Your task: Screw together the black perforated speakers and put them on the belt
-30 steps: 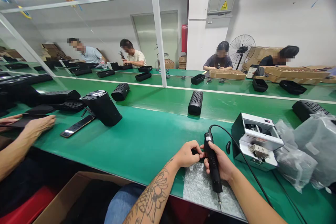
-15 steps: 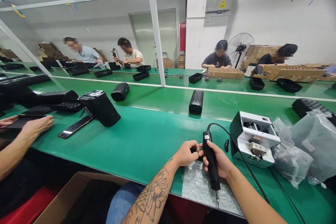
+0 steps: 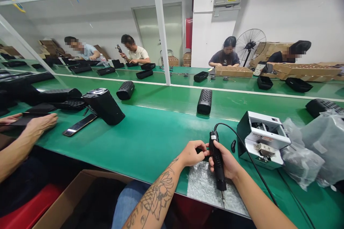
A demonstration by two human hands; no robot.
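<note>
My right hand (image 3: 228, 159) is wrapped round a black corded electric screwdriver (image 3: 218, 166), its bit pointing down over a grey foam sheet (image 3: 199, 182) at the table's front edge. Beside it, my left hand (image 3: 194, 153) has its fingers curled and thumb and fingertips near the fingers of my right hand. Whatever those left fingers pinch, if anything, is hidden or too small to make out. A small black piece (image 3: 233, 146) lies on the green table right of the screwdriver.
A white and black screw feeder (image 3: 264, 139) stands to the right, with clear plastic bags (image 3: 306, 161) beside it. Black perforated housings (image 3: 204, 101) sit on the green belt. At left are a phone (image 3: 80, 125), a black box-shaped unit (image 3: 107, 107) and a co-worker's hands (image 3: 40, 125). Several people work opposite.
The view has shifted slightly, so things sit a little differently in it. My hands and the screwdriver hold nearly the same pose. Opposite, a co-worker's raised tool and arms have moved slightly.
</note>
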